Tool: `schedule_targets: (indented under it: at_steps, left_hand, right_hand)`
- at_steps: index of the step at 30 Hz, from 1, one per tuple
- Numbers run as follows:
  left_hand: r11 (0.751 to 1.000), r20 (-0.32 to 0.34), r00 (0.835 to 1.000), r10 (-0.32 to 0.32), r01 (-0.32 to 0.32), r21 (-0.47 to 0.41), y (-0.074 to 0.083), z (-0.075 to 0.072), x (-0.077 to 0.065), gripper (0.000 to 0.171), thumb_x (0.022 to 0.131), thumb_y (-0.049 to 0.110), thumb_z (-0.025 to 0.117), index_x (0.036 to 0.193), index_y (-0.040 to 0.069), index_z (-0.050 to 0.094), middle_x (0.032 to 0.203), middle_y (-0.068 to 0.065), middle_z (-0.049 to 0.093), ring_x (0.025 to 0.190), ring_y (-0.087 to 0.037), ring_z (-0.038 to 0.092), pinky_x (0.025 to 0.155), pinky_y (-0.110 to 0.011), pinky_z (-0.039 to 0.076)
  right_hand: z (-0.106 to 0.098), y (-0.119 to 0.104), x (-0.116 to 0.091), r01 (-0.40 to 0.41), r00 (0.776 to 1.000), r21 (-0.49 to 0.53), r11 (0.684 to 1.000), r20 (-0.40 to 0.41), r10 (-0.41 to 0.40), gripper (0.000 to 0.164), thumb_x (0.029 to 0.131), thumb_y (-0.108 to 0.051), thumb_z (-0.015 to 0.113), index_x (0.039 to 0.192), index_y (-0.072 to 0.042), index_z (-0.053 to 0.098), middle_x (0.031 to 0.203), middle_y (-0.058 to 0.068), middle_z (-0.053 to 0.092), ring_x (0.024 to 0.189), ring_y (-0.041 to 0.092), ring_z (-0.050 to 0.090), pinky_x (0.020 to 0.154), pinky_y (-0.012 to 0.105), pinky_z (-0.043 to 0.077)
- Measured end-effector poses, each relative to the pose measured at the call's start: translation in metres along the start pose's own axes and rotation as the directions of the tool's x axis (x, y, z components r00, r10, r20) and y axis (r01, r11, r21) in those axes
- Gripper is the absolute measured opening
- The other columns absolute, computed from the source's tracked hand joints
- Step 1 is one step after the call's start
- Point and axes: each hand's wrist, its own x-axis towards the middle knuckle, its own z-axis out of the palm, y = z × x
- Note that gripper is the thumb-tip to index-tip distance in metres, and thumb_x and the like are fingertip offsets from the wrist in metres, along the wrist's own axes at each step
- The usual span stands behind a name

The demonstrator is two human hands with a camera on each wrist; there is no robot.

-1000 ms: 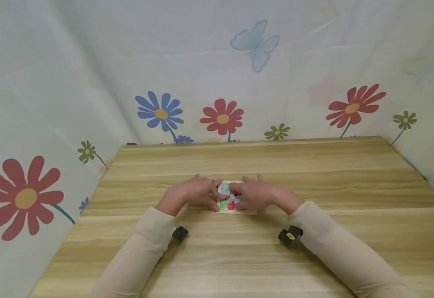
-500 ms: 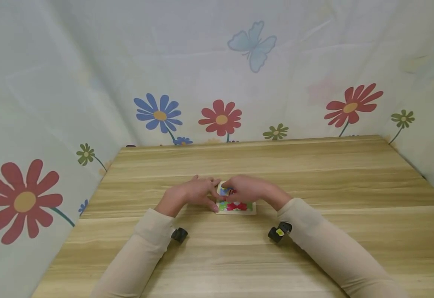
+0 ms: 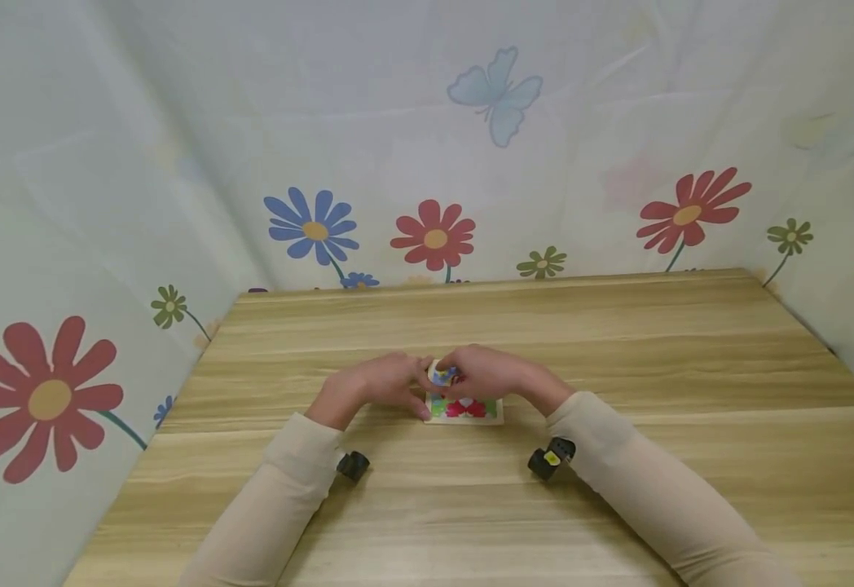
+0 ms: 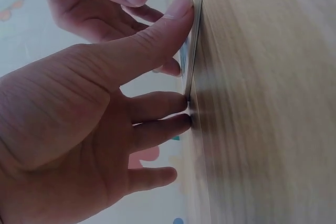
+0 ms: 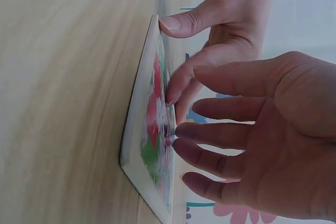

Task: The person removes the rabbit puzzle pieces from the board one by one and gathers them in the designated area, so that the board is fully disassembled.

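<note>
A thin pale-edged picture board [image 3: 467,410] lies flat on the table, printed in red, green and blue. My left hand [image 3: 390,379] rests at its left side. In the left wrist view, the left thumb [image 4: 180,7] presses on the board's rim while fingertips touch its edge by the tabletop. The right hand [image 3: 489,371] reaches over the upper part of the picture with thumb and index finger apart. In the right wrist view, its fingertips [image 5: 184,129] touch or hover just above the printed surface [image 5: 152,119]. No separate piece shows between its fingers. Both hands cover part of the board.
The wooden table [image 3: 427,505] spreads around the board on every side. A white curtain [image 3: 368,98] printed with flowers and a butterfly hangs behind it and along both sides. Black wrist cameras [image 3: 354,465] sit at both cuffs.
The right hand has moved left across the board toward its upper left part, uncovering the red and green lower right area. The left hand stays at the left side, its fingers shifting slightly.
</note>
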Motion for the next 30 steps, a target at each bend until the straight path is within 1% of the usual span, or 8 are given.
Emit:
schedule_targets:
  at_steps: [6, 11, 14, 18, 22, 25, 28, 30]
  left_hand:
    - [0.998, 0.027, 0.999, -0.031, 0.032, -0.053, 0.0008, -0.0001, -0.0024, 0.04, 0.089, 0.028, 0.077, 0.126, 0.013, 0.072, 0.158, -0.023, 0.03, 0.144, -0.034, 0.035, 0.115, -0.046, 0.031]
    - [0.999, 0.032, 0.999, -0.028, 0.03, -0.034, 0.0002, -0.0005, -0.0022, 0.039, 0.09, 0.029, 0.076, 0.126, 0.014, 0.072, 0.159, -0.019, 0.032, 0.142, -0.031, 0.039, 0.115, -0.044, 0.033]
    - [0.999, 0.042, 0.999, -0.033, 0.033, -0.019, -0.0003, 0.0003, -0.0027, 0.04, 0.09, 0.03, 0.076, 0.127, 0.016, 0.072, 0.159, -0.017, 0.032, 0.141, -0.029, 0.041, 0.115, -0.044, 0.033]
    - [1.0, 0.053, 0.998, -0.026, 0.027, -0.013, -0.0009, 0.003, -0.0061, 0.042, 0.091, 0.03, 0.074, 0.13, 0.014, 0.07, 0.159, -0.02, 0.031, 0.141, -0.031, 0.04, 0.115, -0.045, 0.032]
    - [1.0, 0.048, 0.999, -0.02, 0.021, -0.023, -0.0008, 0.0029, -0.0066, 0.041, 0.092, 0.03, 0.074, 0.129, 0.014, 0.07, 0.159, -0.022, 0.03, 0.141, -0.032, 0.039, 0.115, -0.046, 0.032]
    - [0.999, 0.053, 0.998, -0.028, 0.029, -0.025, -0.0001, 0.0011, -0.0047, 0.041, 0.092, 0.031, 0.074, 0.13, 0.015, 0.07, 0.16, -0.022, 0.028, 0.142, -0.032, 0.038, 0.114, -0.046, 0.033]
    - [0.998, 0.057, 0.997, -0.046, 0.048, -0.039, 0.0005, 0.0003, -0.0037, 0.044, 0.091, 0.031, 0.074, 0.132, 0.016, 0.068, 0.16, -0.02, 0.027, 0.143, -0.033, 0.037, 0.115, -0.046, 0.032]
    - [0.997, 0.06, 0.997, -0.055, 0.058, -0.051, 0.0013, -0.0001, -0.0032, 0.045, 0.091, 0.031, 0.075, 0.133, 0.018, 0.067, 0.161, -0.019, 0.025, 0.143, -0.033, 0.035, 0.115, -0.046, 0.032]
  right_hand:
    - [0.0016, 0.0019, 0.0023, 0.025, 0.999, 0.013, 1.0, 0.027, -0.025, 0.031, 0.095, -0.012, 0.069, 0.124, 0.0, 0.066, 0.11, 0.008, 0.069, 0.081, 0.015, 0.062, 0.079, 0.032, 0.056]
    - [0.0026, 0.0031, 0.0032, 0.029, 1.0, 0.021, 0.999, 0.007, -0.03, 0.038, 0.096, -0.016, 0.069, 0.13, 0.0, 0.063, 0.11, 0.007, 0.068, 0.082, 0.014, 0.063, 0.077, 0.029, 0.056]
    - [0.005, 0.0052, 0.0049, 0.052, 0.999, 0.038, 0.998, -0.003, -0.052, 0.038, 0.096, -0.017, 0.07, 0.13, -0.001, 0.063, 0.111, 0.007, 0.067, 0.085, 0.017, 0.063, 0.075, 0.028, 0.056]
    - [0.0097, 0.0068, 0.0063, 0.077, 0.997, 0.028, 0.997, -0.006, -0.077, 0.04, 0.096, -0.017, 0.07, 0.132, -0.002, 0.062, 0.121, 0.012, 0.063, 0.099, 0.023, 0.061, 0.083, 0.03, 0.055]
    - [0.0092, 0.0056, 0.005, 0.064, 0.997, -0.017, 0.998, -0.033, -0.065, 0.041, 0.096, -0.019, 0.07, 0.132, -0.001, 0.063, 0.126, 0.017, 0.058, 0.111, 0.028, 0.056, 0.091, 0.036, 0.053]
    - [0.0065, 0.0052, 0.0043, 0.066, 0.996, -0.039, 0.997, -0.055, -0.068, 0.037, 0.096, -0.019, 0.07, 0.128, 0.0, 0.066, 0.125, 0.017, 0.058, 0.114, 0.031, 0.054, 0.093, 0.04, 0.052]
    - [0.0048, 0.006, 0.0053, 0.077, 0.993, -0.053, 0.996, -0.082, -0.081, 0.033, 0.096, -0.015, 0.069, 0.124, 0.002, 0.067, 0.124, 0.018, 0.058, 0.116, 0.032, 0.053, 0.095, 0.042, 0.05]
    - [0.0039, 0.0062, 0.0053, 0.068, 0.992, -0.059, 0.996, -0.1, -0.073, 0.032, 0.096, -0.01, 0.068, 0.125, 0.005, 0.066, 0.124, 0.019, 0.059, 0.116, 0.033, 0.054, 0.097, 0.043, 0.049]
